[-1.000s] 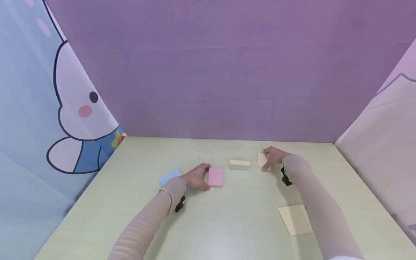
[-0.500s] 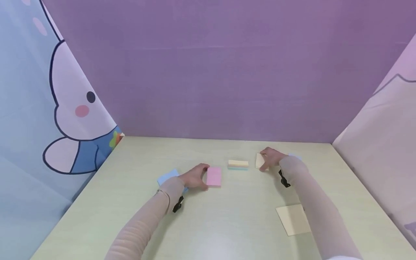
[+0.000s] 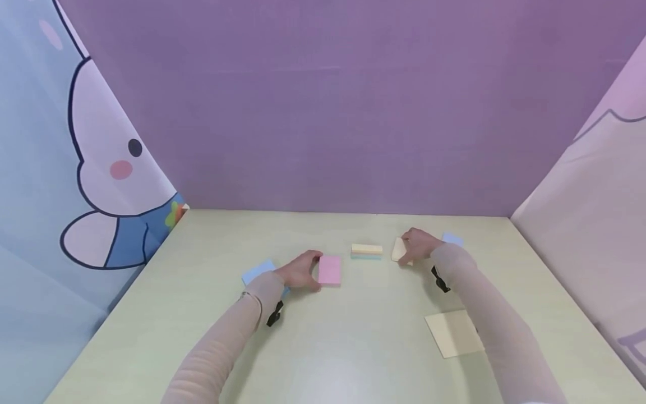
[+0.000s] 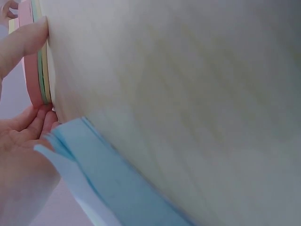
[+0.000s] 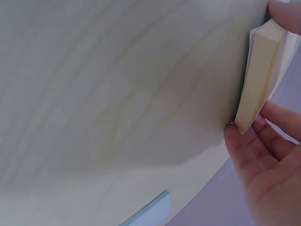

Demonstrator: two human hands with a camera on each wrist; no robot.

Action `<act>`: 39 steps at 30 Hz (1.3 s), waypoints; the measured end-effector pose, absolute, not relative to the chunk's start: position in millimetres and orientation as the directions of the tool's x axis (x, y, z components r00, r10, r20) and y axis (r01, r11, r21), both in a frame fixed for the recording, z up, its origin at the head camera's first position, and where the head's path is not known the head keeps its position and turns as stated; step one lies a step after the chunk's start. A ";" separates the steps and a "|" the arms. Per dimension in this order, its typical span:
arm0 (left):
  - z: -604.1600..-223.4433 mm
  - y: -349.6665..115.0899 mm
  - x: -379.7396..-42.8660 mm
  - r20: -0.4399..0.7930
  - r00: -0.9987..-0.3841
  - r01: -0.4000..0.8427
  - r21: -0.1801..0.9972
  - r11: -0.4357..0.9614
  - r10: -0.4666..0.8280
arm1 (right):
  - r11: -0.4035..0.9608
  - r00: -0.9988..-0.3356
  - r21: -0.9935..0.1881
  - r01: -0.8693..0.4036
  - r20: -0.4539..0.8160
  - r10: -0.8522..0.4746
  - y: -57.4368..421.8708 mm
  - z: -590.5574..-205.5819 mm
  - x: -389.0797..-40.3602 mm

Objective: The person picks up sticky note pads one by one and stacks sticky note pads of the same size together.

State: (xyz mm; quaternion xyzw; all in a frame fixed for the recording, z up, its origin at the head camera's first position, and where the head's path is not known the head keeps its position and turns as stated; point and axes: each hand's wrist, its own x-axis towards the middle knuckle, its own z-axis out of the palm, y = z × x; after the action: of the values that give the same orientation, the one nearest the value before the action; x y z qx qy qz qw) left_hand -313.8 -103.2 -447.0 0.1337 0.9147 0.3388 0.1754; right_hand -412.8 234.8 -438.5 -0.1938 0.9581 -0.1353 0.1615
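Note:
My left hand (image 3: 299, 271) grips a pad of sticky notes, pink on top (image 3: 330, 270), at its left side, thumb at the near edge and fingers at the far one. The left wrist view shows green and yellow layers in this stack (image 4: 32, 82) too. Farther right, my right hand (image 3: 421, 245) pinches a cream sticky-note pad (image 3: 399, 251), partly hidden behind the hand. In the right wrist view, thumb and fingers hold the cream pad (image 5: 257, 75) at opposite ends. Between the hands lies a small layered stack (image 3: 367, 251), cream above and bluish-green below.
A blue pad (image 3: 258, 271) lies partly under the left wrist, its sheets fanned in the left wrist view. Another blue pad (image 3: 452, 239) sits behind the right wrist. A larger cream pad (image 3: 453, 333) lies nearer, partly covered by the right sleeve. A purple curtain (image 3: 323, 112) borders the table's back.
My right hand has shifted slightly left, and the cream pad in it has turned a little. The blue pad behind the right wrist has come into sight. My left hand stays at the pink pad.

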 end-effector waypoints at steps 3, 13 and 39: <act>-444.7 -103.7 -313.5 -0.236 -0.902 0.116 0.674 0.730 0.362 | 0.889 -0.874 -0.316 -0.330 -0.253 -0.415 233.7 -438.2 -411.7; -449.1 -101.3 -310.1 -0.240 -0.897 0.113 0.687 0.718 0.371 | 0.886 -0.877 -0.274 -0.375 -0.205 -0.435 230.5 -440.4 -400.2; -447.4 -103.2 -312.5 -0.239 -0.905 0.104 0.676 0.730 0.351 | 0.855 -0.866 -0.242 -0.459 -0.091 -0.491 234.8 -411.8 -393.8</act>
State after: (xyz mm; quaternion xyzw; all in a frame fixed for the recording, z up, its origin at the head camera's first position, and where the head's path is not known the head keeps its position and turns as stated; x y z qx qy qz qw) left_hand -312.5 -103.2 -447.4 0.1245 0.9127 0.3460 0.1784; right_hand -393.8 234.8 -411.8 -0.2476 0.9600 -0.1069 0.0749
